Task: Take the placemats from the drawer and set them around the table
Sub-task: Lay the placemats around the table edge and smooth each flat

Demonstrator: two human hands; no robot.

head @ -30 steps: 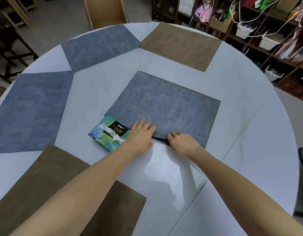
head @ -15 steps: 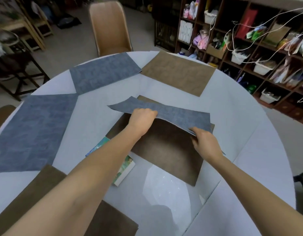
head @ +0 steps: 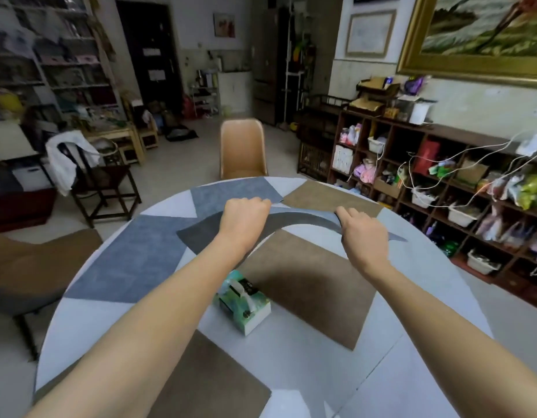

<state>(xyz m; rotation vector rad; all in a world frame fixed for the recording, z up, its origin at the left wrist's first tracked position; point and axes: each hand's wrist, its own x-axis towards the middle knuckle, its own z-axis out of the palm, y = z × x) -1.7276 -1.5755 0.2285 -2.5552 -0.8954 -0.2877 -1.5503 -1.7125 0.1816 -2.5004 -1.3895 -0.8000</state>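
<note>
A blue-grey placemat (head: 303, 220) hangs in the air over the round white table (head: 418, 297), bowed between my two hands. My left hand (head: 244, 217) is shut on its near edge at the left, my right hand (head: 362, 233) on the same edge at the right. Under it a brown placemat (head: 309, 285) lies flat in the table's middle. Around the rim lie two blue placemats (head: 134, 260) (head: 231, 193) and brown ones at the far right (head: 321, 194) and the near edge (head: 213, 378).
A green tissue pack (head: 244, 300) lies beside the middle brown mat, below my left forearm. A tan chair (head: 243, 150) stands at the table's far side. Cluttered shelves (head: 442, 182) run along the right wall. A dark stool with white cloth (head: 89, 176) stands at left.
Both hands took the top blue mat by its near edge and lifted it off the stack, baring the brown mat beneath. My view has tilted up toward the room.
</note>
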